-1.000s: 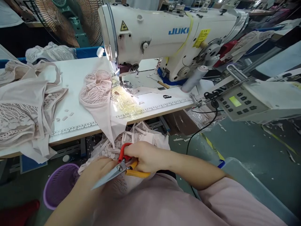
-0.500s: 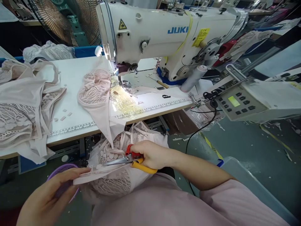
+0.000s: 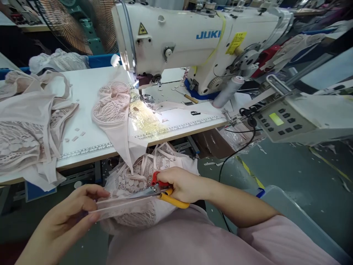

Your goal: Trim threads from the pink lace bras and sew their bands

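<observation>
A pale pink lace bra point(image 3: 138, 215) lies bunched over my lap, below the table's front edge. My left hand point(image 3: 74, 209) pinches the end of its light band, which is stretched toward the right. In my right hand point(image 3: 183, 184) is a pair of scissors point(image 3: 154, 189) with one red and one yellow handle. The blades point left along the band, and the fabric partly hides their tips; whether they are cutting I cannot tell. Another pink lace bra point(image 3: 110, 110) rests beside the needle area, with its lower end hanging over the table edge.
A white sewing machine point(image 3: 176, 40) stands on the white table point(image 3: 82, 88). More lace bras point(image 3: 24, 129) are piled at the left. A control panel point(image 3: 284, 117) juts out at the right, a fan point(image 3: 79, 25) stands behind, and a clear bin point(image 3: 286, 206) is at the lower right.
My left hand has shifted its fingers and now pinches the band end, holding it more taut. The scissors have moved slightly right, and their handles sit a little farther right too.
</observation>
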Available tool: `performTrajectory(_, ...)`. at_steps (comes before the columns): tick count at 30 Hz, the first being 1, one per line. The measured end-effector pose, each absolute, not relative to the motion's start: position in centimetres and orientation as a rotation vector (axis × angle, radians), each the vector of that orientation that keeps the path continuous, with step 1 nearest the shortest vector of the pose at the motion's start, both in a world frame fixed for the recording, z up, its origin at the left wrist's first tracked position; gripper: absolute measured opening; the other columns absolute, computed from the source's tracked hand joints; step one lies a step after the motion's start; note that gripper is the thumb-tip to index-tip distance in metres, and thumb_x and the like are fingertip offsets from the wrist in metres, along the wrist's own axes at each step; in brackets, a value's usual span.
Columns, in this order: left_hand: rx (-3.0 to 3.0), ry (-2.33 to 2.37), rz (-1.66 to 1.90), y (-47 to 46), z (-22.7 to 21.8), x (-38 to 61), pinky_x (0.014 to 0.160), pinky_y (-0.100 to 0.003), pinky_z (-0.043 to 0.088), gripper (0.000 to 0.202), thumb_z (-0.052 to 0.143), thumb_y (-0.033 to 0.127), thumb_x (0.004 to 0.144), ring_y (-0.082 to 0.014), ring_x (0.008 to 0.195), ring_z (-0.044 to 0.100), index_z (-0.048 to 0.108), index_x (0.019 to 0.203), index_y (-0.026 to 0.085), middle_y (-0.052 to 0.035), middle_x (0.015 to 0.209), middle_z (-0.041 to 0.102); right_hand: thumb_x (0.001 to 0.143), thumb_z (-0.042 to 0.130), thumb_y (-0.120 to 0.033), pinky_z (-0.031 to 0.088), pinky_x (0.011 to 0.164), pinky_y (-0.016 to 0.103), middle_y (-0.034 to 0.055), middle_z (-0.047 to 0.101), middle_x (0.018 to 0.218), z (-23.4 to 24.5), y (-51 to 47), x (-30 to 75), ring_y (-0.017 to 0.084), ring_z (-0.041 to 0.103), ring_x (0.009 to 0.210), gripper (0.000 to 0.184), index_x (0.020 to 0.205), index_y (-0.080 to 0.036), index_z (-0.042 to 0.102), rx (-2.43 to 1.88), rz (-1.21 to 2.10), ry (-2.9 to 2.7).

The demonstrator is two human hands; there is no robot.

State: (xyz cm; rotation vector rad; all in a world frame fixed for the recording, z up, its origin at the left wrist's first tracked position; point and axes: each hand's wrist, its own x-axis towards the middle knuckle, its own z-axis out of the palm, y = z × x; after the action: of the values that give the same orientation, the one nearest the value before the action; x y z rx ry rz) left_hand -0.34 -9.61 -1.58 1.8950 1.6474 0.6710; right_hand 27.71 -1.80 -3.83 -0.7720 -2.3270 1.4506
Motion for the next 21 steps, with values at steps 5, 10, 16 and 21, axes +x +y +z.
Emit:
performTrajectory(5,1.536,1.625,0.72,-9.1,-1.1,-0.6,0.057,-0.022,0.05,0.022,0.064,0.043,0.075,-0.0172,0.07,0.063,0.062,0.069,0.022,-0.0035,0.082,0.067,0.068,0.057,-0.009,0.034,0.053,0.02,-0.0022,0.049,0.064,-3.9,-2.4,28.0,0.01,0.043,0.058,0.016,0.064,-0.017,0.044,-0.784,1.403,-2.319)
performTrajectory(10,1.384,1.686,0.792,-9.2,-1.3,0.2,0.05,-0.02,0.047,0.024,0.061,0.044,0.077,-0.0133,0.059,0.06,0.057,0.082,0.021,-0.0007,0.07,0.064,0.071,0.055,-0.013,0.029,0.049,0.019,-0.0033,0.041,0.062,-3.8,-3.0,28.3,0.009,0.034,0.055,0.025,0.061,-0.019,0.033,-0.833,1.421,-2.306)
performTrajectory(16,1.48,1.586,0.86,-9.2,-1.2,1.7,0.058,-0.022,0.051,0.022,0.056,0.033,0.082,-0.0135,0.067,0.062,0.053,0.101,0.022,-0.001,0.079,0.063,0.071,0.053,-0.015,0.026,0.049,0.021,-0.004,0.038,0.062,-4.1,-3.1,28.9,0.009,0.029,0.056,0.025,0.062,-0.019,0.031,-0.803,1.452,-2.385)
performTrajectory(21,1.635,1.518,1.253,-8.9,-2.6,5.5,0.061,-0.023,0.052,0.034,0.049,0.019,0.085,-0.0119,0.07,0.062,0.042,0.118,0.026,0.0007,0.082,0.06,0.063,0.056,-0.011,0.026,0.05,0.022,-0.0048,0.036,0.06,-4.2,-2.4,29.8,0.009,0.029,0.056,0.026,0.059,-0.019,0.032,-0.688,1.421,-2.56)
